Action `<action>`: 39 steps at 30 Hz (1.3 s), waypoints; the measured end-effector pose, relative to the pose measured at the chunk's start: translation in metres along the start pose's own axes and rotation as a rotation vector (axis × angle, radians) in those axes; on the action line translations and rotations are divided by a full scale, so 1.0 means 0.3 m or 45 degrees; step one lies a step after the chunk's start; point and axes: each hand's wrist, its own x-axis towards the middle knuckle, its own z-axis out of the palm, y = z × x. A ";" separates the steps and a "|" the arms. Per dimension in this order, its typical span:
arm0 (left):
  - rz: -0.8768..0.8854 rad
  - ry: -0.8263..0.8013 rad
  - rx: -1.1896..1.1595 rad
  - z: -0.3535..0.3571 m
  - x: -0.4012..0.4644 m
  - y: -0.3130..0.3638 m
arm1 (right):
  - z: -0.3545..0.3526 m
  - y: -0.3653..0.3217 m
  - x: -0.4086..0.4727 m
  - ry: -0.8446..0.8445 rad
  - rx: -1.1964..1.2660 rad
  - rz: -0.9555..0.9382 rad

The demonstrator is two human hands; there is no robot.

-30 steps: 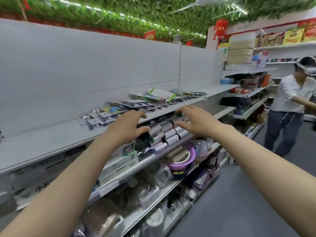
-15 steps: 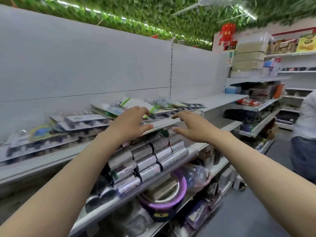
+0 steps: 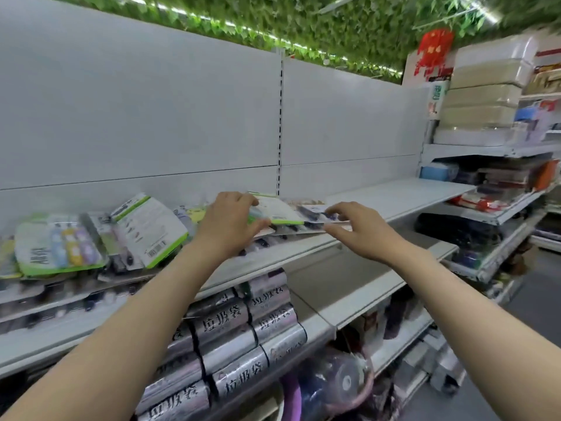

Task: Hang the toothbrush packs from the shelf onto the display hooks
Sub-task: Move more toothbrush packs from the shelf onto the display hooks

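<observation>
Several toothbrush packs lie in a loose row on the white upper shelf (image 3: 303,247). My left hand (image 3: 229,221) holds a green-edged pack (image 3: 277,211), fingers on top and thumb at its front edge. My right hand (image 3: 356,230) hovers just right of it, thumb and fingers spread apart beside a dark-printed pack (image 3: 314,214), gripping nothing. More packs, among them a white one with a green border (image 3: 148,229) and a pastel multi-pack (image 3: 60,244), are piled to the left. No display hooks show on the bare white back panel (image 3: 151,110).
Silver rolls of bin bags (image 3: 243,332) fill the shelf below, with a purple basin (image 3: 291,396) under them. A slotted upright (image 3: 280,117) splits the back panel. To the right, another shelving unit (image 3: 485,208) carries stacked boxes. Grey aisle floor (image 3: 516,314) lies at the lower right.
Both hands rose from the shelf's front edge onto the packs; the left one took hold of the green-edged pack. The view swung left and the person on the right dropped out of sight.
</observation>
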 end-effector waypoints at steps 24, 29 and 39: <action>-0.784 0.213 0.245 0.023 -0.019 0.039 | 0.256 -0.145 0.612 -0.522 0.376 -0.789; -0.777 0.220 0.267 0.025 -0.011 0.035 | 0.282 -0.177 0.631 -0.582 0.352 -0.664; -0.999 0.142 0.369 0.014 0.030 -0.025 | 0.280 -0.155 0.644 -0.357 1.420 -0.336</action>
